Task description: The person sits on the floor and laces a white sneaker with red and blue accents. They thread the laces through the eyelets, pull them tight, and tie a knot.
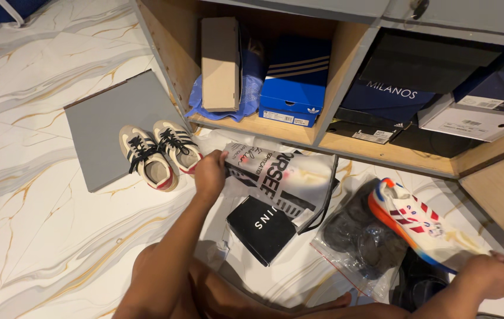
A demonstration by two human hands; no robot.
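Left hand (209, 174), grip closed on a translucent printed bag (287, 177) lying on the floor (39, 224) below the shelf edge; right hand (491, 274), grip closed on a white sneaker's (420, 221) heel, orange sole leftward.

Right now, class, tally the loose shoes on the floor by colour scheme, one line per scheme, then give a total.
Beige shoes with black laces, beside the left hand: 2
White shoe with orange sole, held by the right hand: 1
Total: 3
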